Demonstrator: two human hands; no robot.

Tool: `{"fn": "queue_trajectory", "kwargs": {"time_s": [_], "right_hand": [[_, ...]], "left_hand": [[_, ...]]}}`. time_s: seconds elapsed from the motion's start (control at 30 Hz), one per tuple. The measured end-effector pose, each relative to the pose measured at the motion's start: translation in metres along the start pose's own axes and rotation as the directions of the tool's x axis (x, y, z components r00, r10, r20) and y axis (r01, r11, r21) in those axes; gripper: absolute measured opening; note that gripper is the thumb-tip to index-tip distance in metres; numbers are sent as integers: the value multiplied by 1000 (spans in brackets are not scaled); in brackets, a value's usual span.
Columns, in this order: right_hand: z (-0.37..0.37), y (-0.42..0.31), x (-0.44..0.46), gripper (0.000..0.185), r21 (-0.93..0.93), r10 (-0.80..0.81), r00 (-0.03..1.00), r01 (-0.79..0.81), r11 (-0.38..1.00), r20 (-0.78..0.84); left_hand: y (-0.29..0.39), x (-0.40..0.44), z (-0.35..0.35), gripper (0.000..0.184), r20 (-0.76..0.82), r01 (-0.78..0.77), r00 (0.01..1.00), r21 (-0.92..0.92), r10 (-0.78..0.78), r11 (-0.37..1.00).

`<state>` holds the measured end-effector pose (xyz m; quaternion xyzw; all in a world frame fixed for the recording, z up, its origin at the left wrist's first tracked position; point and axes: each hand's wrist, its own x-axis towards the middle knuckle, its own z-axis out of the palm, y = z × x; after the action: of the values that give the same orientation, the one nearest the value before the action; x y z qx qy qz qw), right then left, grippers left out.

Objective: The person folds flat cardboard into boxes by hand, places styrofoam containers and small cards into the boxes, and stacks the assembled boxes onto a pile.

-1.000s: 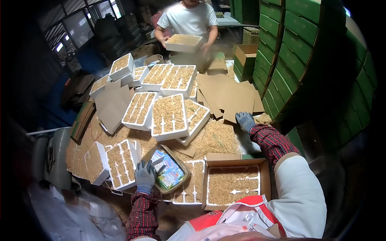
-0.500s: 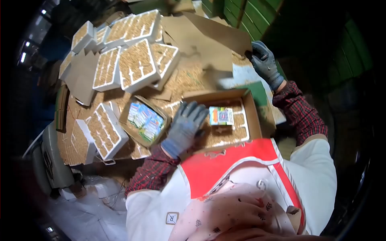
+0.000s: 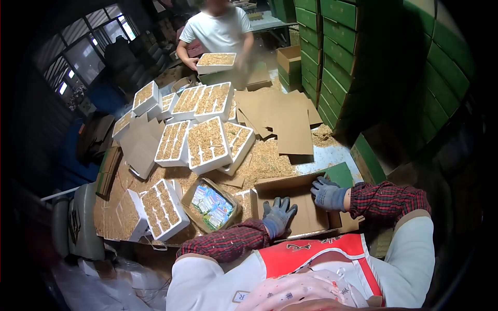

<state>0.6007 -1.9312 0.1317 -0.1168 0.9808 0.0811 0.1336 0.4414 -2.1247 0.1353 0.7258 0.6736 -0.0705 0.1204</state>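
An opened cardboard box (image 3: 280,182) stands right in front of me, and flat brown cardboard (image 3: 307,213) shows inside it. My left hand (image 3: 278,216), in a grey work glove, lies with spread fingers over the left part of that cardboard. At the box's right side is my gloved right hand (image 3: 328,194), its fingers stretched toward the far inner corner. Neither hand grips anything. Left of the box sits a small carton (image 3: 234,213) holding blue-and-green printed packets (image 3: 211,205).
White foam trays (image 3: 210,145) filled with brown shavings are piled on the table's left. Cardboard sheets (image 3: 290,122) lie farther back. Green boxes (image 3: 340,62) rise in stacks at the right. Across the table, a person (image 3: 218,31) holds another foam tray (image 3: 216,61).
My right hand has come from the cardboard sheets down into the box. Brown cardboard now shows where the foam tray and printed card were. My view has tilted up, revealing the other person.
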Motion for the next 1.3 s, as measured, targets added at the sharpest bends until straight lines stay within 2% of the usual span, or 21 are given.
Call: {"fn": "queue_trajectory", "kwargs": {"time_s": [0.03, 0.13, 0.17, 0.2, 0.3, 0.33, 0.37, 0.47, 0.5, 0.53, 0.6, 0.67, 0.73, 0.8, 0.93, 0.97, 1.07, 1.13, 1.17, 1.23, 1.3], "right_hand": [[-2, -8, 5, 20, -99, 102, 973, -83, 992, 209], [-25, -48, 5, 47, 180, 245, 950, -280, 943, 196], [37, -62, 11, 50, 91, 337, 936, -329, 940, -100], [25, -64, 10, 49, 169, 363, 931, -353, 920, -32], [-20, -53, 4, 45, 373, 457, 876, -479, 794, 154], [-28, -51, 0, 44, 515, 486, 871, -383, 767, -76], [-43, -51, -10, 43, 623, 517, 805, -251, 741, -292], [-67, -45, -33, 38, 747, 751, 329, -169, 644, -573], [-41, -38, -39, 39, 889, 883, 232, -118, 441, -407], [-6, -30, -46, 40, 976, 967, 146, -40, 216, -208], [82, -11, -60, 42, 854, 821, 396, 148, -499, 411], [104, -32, -39, 68, 940, 819, 467, -90, -330, 333], [104, -55, -14, 94, 945, 790, 547, -306, -119, 277], [72, -66, 3, 97, 887, 844, 436, -453, -95, 313], [64, -74, -19, 100, 985, 899, 423, 73, -155, 110], [41, -73, -45, 97, 958, 879, 412, 47, -284, 241], [26, -70, -115, 80, 899, 951, 122, 311, -307, 283], [28, -72, -175, 57, 774, 938, 11, 561, -293, 347], [57, -76, -205, 38, 742, 922, -100, 629, -233, 374], [45, -69, -242, 44, 925, 813, -557, 374, 63, 170], [41, -65, -271, 47, 903, 720, -668, 405, 142, 187]], "left_hand": [[6, -2, -3, 80, -4, 10, 1000, -6, -10, 1000], [16, -2, -7, 81, 1, 156, 988, -14, -156, 988], [13, -2, -4, 82, -87, 167, 980, -108, -176, 980], [5, -1, -2, 83, -172, 168, 964, -197, -202, 966], [-14, 1, 6, 88, 114, 146, 987, -398, -109, 906], [-14, 2, 11, 88, 184, 129, 981, -421, -55, 898], [0, -1, -24, 73, 302, 168, 951, -309, -70, 936], [-23, 10, -11, 53, -183, -176, 983, -888, 24, 425], [-24, -2, -22, 36, -126, -109, 980, -987, -153, 118], [-26, -19, -38, 32, -433, -278, 849, -854, -303, 440], [-49, -49, -22, 28, -509, -266, 598, -855, -619, 446], [-71, -58, 33, 34, -167, -367, 582, -927, -796, -74], [-58, -48, 73, 46, -135, -114, 711, -991, -690, 77], [-32, -32, 94, 66, -123, 9, 753, -980, -647, 198], [-41, -9, 56, 51, 81, 120, 856, -992, -510, 43], [-39, 3, 49, 48, 27, 68, 895, -995, -446, 76], [-16, 52, -6, 42, -61, 11, 919, -984, -389, 180], [6, 114, -34, 43, -319, -315, 939, -948, -127, 51], [17, 152, -51, 45, -232, -234, 972, -964, -30, -127], [43, 231, -54, 61, -286, -285, 958, -954, 1, -91], [44, 348, -17, 83, -519, -524, 852, -846, 72, 94]]}}
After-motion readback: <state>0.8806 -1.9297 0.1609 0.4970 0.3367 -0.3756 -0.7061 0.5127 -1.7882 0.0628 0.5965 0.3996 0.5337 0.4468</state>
